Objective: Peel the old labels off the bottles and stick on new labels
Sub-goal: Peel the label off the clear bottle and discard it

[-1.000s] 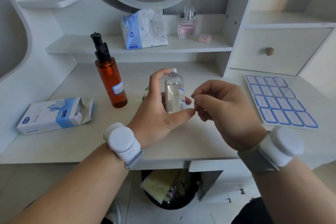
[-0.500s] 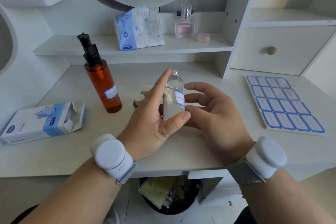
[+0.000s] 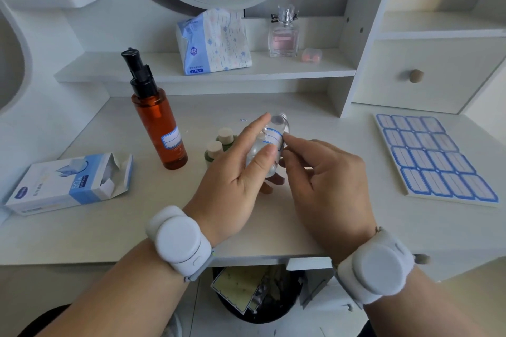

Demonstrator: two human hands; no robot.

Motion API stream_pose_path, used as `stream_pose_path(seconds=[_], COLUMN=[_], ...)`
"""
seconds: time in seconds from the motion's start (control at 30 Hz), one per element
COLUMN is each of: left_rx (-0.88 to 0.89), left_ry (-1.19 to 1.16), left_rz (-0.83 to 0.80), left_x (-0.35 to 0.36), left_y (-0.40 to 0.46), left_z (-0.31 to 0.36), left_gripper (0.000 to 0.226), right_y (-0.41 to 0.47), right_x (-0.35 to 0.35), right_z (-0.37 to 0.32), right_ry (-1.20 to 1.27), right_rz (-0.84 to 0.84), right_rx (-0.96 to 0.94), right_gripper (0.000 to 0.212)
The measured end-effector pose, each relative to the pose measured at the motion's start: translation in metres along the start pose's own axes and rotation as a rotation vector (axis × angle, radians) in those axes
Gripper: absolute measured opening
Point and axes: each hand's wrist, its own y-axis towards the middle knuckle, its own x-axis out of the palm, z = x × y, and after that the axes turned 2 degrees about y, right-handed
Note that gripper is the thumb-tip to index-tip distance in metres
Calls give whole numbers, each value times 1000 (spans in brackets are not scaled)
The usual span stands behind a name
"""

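white table (image 3: 109, 227) with a shelf (image 3: 273, 70) at the back and a drawer (image 3: 427, 74) at 2 o'clock. sheet of blue-bordered labels (image 3: 432, 157) lies flat on the table at 3 o'clock, well apart from the hands. open blue-and-white box (image 3: 68, 183) lies on its side at 9 o'clock. tissue pack (image 3: 213, 41) stands on the shelf at 12 o'clock, perfume bottle (image 3: 283, 34) just right of it. amber pump bottle (image 3: 157, 115) stands upright at 10 o'clock, already wearing a blue-bordered label (image 3: 171, 138) low on its body. left hand (image 3: 232, 180) at centre grips the small clear bottle (image 3: 269, 145) above the table, thumb on the near side, index finger straight up along the far side, bottle tilted top-away to about 1 o'clock. right hand (image 3: 325, 175) just right of it, fingers curled, thumb and index fingertip pinching at the right edge of the blue-bordered label (image 3: 273, 135) on the clear bottle; cannot tell if that edge is stuck down or lifted. two small green bottles (image 3: 219, 145) with pale caps stand on the table just left of the left hand. dark bin (image 3: 257, 293) with scraps sits under the table at 6 o'clock. white bands on both wrists.
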Motion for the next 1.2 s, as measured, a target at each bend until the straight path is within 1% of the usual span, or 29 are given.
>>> stream_pose_path(seconds=[0.03, 0.07, 0.17, 0.27, 0.33, 0.43, 0.53, 0.67, 1.2], left_rx=[-25, -56, -97, -97, -103, -140, -163, -163, -171], left_ry=[-12, -26, 12, 30, 48, 13, -12, 47, 49], left_rz=[3, 1, 2, -10, -15, 5, 12, 3, -30], left_x=[-1, -1, -2, -4, -3, -1, 0, 1, 4], left_y=[1, 2, 5, 6, 6, 8, 9, 7, 6], left_z=[0, 0, -3, -4, -4, -6, -7, -4, -3], left_gripper=[40, 41, 60, 65, 67, 61, 61, 61, 66], right_y=[0, -1, -3, -6, -6, -7, -6, -6, -2], right_x=[1, 2, 5, 6, 5, 3, 3, 1, 0], right_z=[1, 1, 2, 5, 7, 10, 11, 12, 14], right_ry=[-55, -95, -146, -184, -211, -237, -260, -278, -301], right_rz=[-2, 4, 31, 45, 53, 20, -18, -55, -147], right_rx=[-50, -87, -147, -208, -248, -284, -298, -284, -273], right_gripper=[19, 17, 15, 14, 14, 17, 18, 9, 5])
